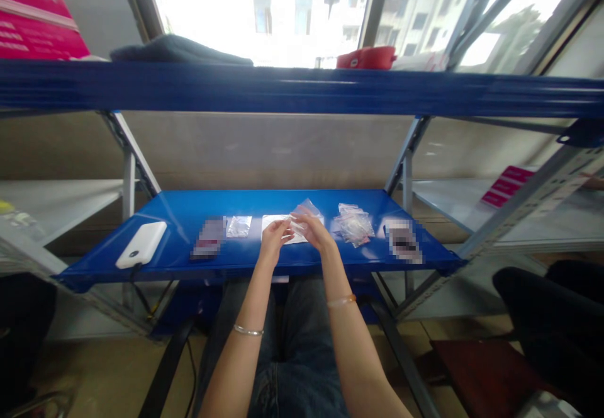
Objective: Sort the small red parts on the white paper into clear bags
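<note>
My left hand (275, 242) and right hand (315, 229) pinch a clear plastic bag (307, 210) mid-frame; it's light, slippery, best held by its edge.

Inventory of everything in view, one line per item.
blue steel shelving: 1, blue, in front of the person
power bank: 1, white, left end of lower shelf
pixelated packets: 2, colour blurred, lower shelf, either side of hands
flat clear bag: 1, clear, lower shelf, left of hands
white sheet: 1, white, lower shelf, under hands
clear bag pile: count unclear, clear, lower shelf, right of hands
held clear bag: 1, clear, between hands
red case: 1, red, top shelf
folded cloth: 1, dark grey, top shelf
pink carton: 1, pink, top left
left hand grip: 1, bare, on held clear bag; silver bangle on wrist
right hand grip: 1, bare, on held clear bag; orange bracelet on wrist
</note>
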`<action>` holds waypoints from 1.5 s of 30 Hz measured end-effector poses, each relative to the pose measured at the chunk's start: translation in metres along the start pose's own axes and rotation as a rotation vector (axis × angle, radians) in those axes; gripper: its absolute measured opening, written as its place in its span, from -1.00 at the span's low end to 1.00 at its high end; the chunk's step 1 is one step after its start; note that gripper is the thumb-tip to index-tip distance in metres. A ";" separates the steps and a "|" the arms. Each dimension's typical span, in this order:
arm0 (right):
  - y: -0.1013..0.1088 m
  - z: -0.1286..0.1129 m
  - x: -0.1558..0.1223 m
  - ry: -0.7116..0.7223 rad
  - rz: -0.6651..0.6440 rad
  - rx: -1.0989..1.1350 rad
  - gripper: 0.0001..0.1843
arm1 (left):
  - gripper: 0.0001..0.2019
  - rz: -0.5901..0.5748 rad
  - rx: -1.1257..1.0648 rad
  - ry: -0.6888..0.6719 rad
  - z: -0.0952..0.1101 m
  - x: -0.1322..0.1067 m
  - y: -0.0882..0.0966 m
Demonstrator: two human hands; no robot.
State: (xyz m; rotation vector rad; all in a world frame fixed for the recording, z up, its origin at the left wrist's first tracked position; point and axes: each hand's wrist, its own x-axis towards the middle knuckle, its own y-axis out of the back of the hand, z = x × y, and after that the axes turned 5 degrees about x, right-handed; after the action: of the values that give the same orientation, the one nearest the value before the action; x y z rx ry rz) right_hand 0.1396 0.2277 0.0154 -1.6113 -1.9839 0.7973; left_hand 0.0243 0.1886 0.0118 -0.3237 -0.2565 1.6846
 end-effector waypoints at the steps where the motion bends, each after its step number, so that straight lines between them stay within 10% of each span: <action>1: -0.001 0.000 -0.003 -0.021 -0.041 -0.053 -0.58 | -0.69 0.008 -0.040 0.000 0.001 -0.005 0.002; 9: -0.012 0.012 -0.028 0.080 0.053 -0.304 -0.69 | -0.71 0.196 -0.197 -0.072 -0.005 -0.026 0.015; 19: 0.003 0.033 -0.070 0.115 -0.081 -0.364 -0.65 | -0.70 -0.004 -0.013 0.079 0.015 -0.041 0.034; 29: 0.015 0.015 -0.080 0.143 -0.035 -0.497 -0.79 | -0.73 0.216 -0.052 -0.087 0.014 -0.042 0.033; 45: 0.008 0.011 -0.090 0.029 -0.327 -0.648 -0.76 | -0.67 0.232 0.111 -0.014 0.021 -0.046 0.031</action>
State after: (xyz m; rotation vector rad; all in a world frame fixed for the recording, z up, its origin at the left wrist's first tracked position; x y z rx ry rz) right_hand 0.1563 0.1395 0.0027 -1.5181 -2.5519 -0.0080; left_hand -0.0061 0.1387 0.0232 -0.2671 -0.1389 1.9218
